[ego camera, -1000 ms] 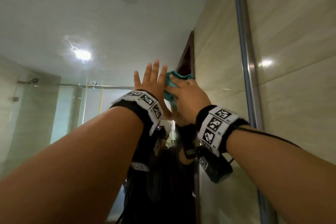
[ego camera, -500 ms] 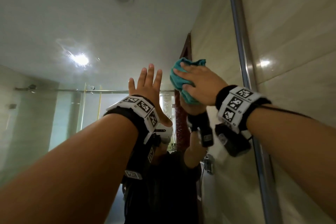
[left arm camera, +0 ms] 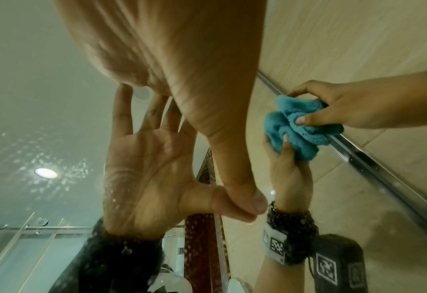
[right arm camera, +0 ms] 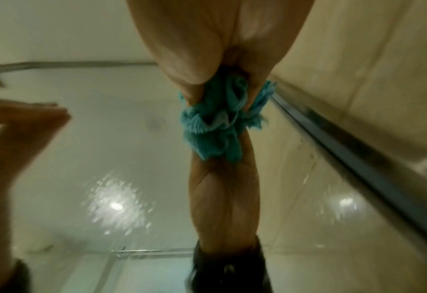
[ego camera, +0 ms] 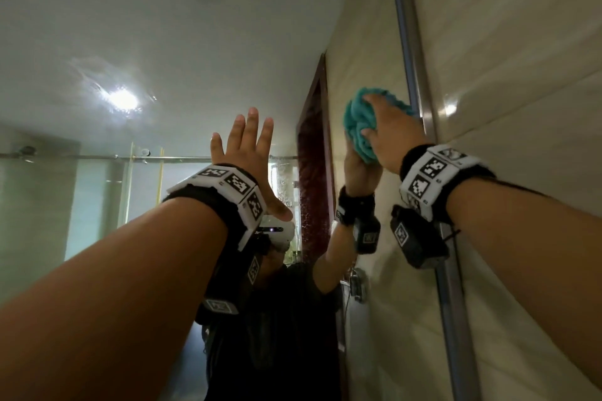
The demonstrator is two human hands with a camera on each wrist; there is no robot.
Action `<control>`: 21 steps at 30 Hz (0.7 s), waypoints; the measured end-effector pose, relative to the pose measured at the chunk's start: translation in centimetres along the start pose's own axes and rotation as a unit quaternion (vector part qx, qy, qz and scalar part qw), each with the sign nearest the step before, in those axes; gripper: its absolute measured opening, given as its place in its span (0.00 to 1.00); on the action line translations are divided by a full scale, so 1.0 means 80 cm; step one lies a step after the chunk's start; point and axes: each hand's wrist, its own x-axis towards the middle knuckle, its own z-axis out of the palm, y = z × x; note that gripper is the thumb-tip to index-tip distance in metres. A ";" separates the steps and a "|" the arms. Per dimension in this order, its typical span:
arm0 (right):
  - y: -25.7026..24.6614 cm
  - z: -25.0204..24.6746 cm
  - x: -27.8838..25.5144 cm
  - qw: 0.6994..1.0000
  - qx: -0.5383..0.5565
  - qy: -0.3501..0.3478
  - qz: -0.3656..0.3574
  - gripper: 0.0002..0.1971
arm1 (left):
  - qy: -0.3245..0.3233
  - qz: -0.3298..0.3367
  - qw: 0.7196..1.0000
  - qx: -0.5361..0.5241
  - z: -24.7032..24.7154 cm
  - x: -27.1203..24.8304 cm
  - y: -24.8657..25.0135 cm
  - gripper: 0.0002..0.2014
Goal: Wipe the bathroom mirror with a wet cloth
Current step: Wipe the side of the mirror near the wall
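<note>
Mirror [ego camera: 97, 42]: wet, droplets over the reflected ceiling light. Your left hand [ego camera: 249, 153]: flat on the glass, fingers straight and slightly apart, holding nothing. Cloth [ego camera: 358, 127]: teal, bunched, pressed to the glass at the mirror's right edge, touching the frame [ego camera: 410, 52]. Your right hand [ego camera: 394, 130]: fingers and thumb curled round the cloth. Tiled wall [ego camera: 521, 42]: right of frame.

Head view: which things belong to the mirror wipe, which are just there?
In the job:
- teal cloth, bunched in the right hand
- mirror, by its metal edge strip
- left hand, flat on the glass

Just there:
- tiled wall
- reflected ceiling light
- reflected shower rail
</note>
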 end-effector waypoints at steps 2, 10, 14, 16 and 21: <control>-0.012 0.006 -0.022 0.997 -0.034 -0.032 -0.054 0.26 | 0.003 0.000 1.000 0.001 0.001 0.000 0.000 0.77; 0.008 -0.007 -0.001 0.999 -0.039 0.015 0.030 0.24 | 0.007 0.006 1.000 -0.002 0.002 -0.001 -0.002 0.78; -0.017 0.015 -0.030 0.990 -0.101 -0.035 -0.093 0.25 | 0.007 0.008 1.000 -0.010 0.004 0.001 -0.003 0.78; -0.009 0.017 -0.028 0.980 -0.125 -0.063 -0.140 0.25 | 0.007 0.006 1.000 -0.007 0.004 0.001 -0.003 0.78; 0.043 -0.002 0.020 0.992 -0.092 -0.032 0.082 0.25 | 0.008 0.011 1.000 -0.008 0.004 -0.001 -0.004 0.77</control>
